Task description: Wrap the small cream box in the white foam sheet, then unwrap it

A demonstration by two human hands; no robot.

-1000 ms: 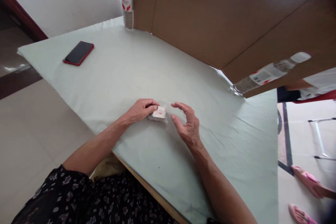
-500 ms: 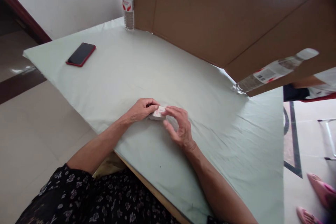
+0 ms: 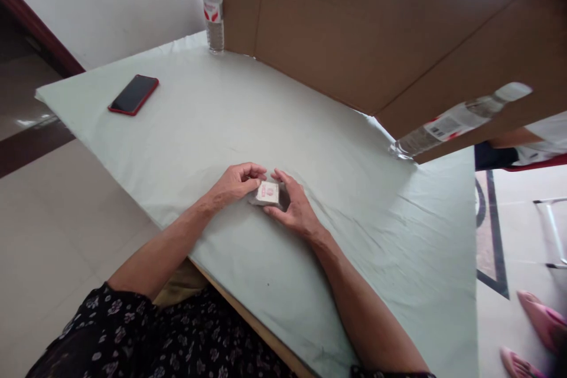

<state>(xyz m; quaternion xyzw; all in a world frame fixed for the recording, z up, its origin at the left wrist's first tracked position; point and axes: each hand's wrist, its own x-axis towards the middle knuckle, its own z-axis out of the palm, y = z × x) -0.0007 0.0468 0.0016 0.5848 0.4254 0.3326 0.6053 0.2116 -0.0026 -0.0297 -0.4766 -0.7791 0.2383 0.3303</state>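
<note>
Both left hand (image 3: 234,183) and right hand (image 3: 296,211) clasp the half-hidden packet (image 3: 268,193).

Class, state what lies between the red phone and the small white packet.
Only bare, creased tablecloth: the head view shows nothing between the red phone and the small white packet, gripped by the left hand and right hand.

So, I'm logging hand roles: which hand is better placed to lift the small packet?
Probably the right hand: it cups the small packet from the right, while the left hand only pinches the left edge.
</note>
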